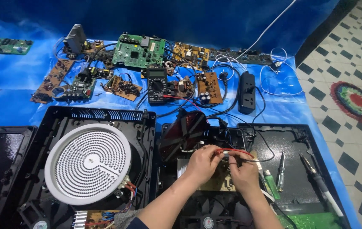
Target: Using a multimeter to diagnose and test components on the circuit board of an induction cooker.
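Two hands pinched on one red probe [232, 151] — left hand [203, 163] grips its left end, right hand [244, 169] closes on the middle. The probe's long axis runs left-right between the fingertips, just above the brown circuit board [220, 181]; both hands equally near.

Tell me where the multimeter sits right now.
In the head view, the multimeter lies near the middle of the blue cloth, below the green circuit board and left of a brown board.
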